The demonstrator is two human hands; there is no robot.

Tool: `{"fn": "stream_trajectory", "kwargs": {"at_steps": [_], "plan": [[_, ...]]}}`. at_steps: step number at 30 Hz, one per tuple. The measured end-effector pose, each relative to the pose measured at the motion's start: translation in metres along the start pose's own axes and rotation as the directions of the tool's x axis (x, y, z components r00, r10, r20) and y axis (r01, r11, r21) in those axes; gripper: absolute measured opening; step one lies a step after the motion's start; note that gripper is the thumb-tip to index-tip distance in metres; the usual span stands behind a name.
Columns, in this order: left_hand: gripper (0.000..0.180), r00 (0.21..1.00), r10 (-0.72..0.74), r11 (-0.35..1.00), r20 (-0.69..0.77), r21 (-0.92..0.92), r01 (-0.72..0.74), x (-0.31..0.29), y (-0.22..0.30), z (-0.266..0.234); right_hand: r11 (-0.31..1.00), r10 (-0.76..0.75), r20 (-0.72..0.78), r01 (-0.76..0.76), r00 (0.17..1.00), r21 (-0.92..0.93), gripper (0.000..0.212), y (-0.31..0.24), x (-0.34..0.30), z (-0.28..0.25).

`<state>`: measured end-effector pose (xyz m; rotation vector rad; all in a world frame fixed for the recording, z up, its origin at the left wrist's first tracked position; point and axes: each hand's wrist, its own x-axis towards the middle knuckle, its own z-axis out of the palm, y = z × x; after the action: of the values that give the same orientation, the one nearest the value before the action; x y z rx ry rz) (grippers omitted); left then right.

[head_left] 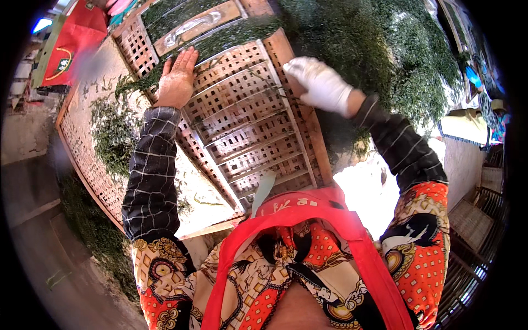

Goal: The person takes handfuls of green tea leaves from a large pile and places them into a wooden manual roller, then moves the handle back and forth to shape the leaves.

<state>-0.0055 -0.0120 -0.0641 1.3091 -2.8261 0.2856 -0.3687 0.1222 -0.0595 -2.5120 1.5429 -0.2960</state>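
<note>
A rectangular woven bamboo tray (pixel 242 118) with a wooden rim and thin crosswise slats lies in front of me. Dark green shredded leaves (pixel 236 34) cover its far part. My left hand (pixel 177 78), bare, lies with its fingers stretched out at the near edge of these leaves, by the tray's left side. In a white glove, my right hand (pixel 319 85) is at the tray's right wooden rail (pixel 300 113). Its fingers look curled together, and what they hold, if anything, is hidden. A wooden crosspiece (pixel 201 25) with a pale smear spans the leaves.
Green leaves (pixel 352 49) are heaped right of the tray. A second woven tray (pixel 91 148), with a clump of leaves (pixel 113 135), lies to the left. A red bag (pixel 71 47) stands at the far left. Someone's blue-gloved hand (pixel 473 77) shows at the far right.
</note>
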Motion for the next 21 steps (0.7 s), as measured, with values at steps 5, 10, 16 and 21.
{"fn": "stream_trajectory", "kwargs": {"at_steps": [5, 10, 16, 21], "plan": [[0.047, 0.947, -0.055, 0.987, -0.318, -0.161, 0.003, 0.041, 0.046, 0.016, 0.993, 0.038, -0.219, -0.012, 0.975, 0.118, 0.018, -0.016, -0.019, 0.039], [0.047, 0.946, -0.147, 0.989, -0.29, -0.038, 0.142, 0.024, 0.024, 0.056, 0.313, 0.614, -0.16, -0.053, 0.773, 0.948, 0.022, 0.021, 0.017, 0.016], [0.049, 0.944, -0.154, 0.988, -0.292, -0.074, 0.138, 0.032, 0.046, 0.055, 0.508, 0.852, -0.205, -0.663, 0.483, 0.549, 0.03, 0.157, -0.139, -0.035], [0.051, 0.945, -0.14, 0.988, -0.294, -0.107, 0.112, 0.036, 0.054, 0.054, 0.153, 0.978, -0.195, -0.899, 0.077, 0.41, 0.048, 0.22, -0.325, -0.014]]}}
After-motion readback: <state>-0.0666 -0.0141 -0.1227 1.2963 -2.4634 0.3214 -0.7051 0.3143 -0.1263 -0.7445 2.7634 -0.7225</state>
